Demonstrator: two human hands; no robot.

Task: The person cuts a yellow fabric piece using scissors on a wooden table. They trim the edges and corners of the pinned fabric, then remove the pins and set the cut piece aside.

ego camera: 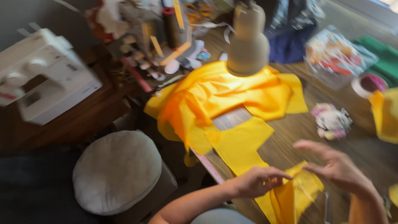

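The small yellow fabric piece [295,195] looks thin, light and limp, likely to slide and fold on itself, so it is best pinched at an edge. It lies at the near edge of the wooden worktop [290,149], just below both hands. The left hand [257,181] seems to pinch its upper fold, though blur hides the fingertips; the right hand [338,168] hovers open beside it. A larger yellow cloth [232,95] lies beyond.

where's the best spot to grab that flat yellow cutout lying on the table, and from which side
Probably the near tip of the flat yellow cutout, approached from the table's front edge. That end lies bare and close to the left hand, while the far end tucks under the bunched yellow fabric beneath the lamp.
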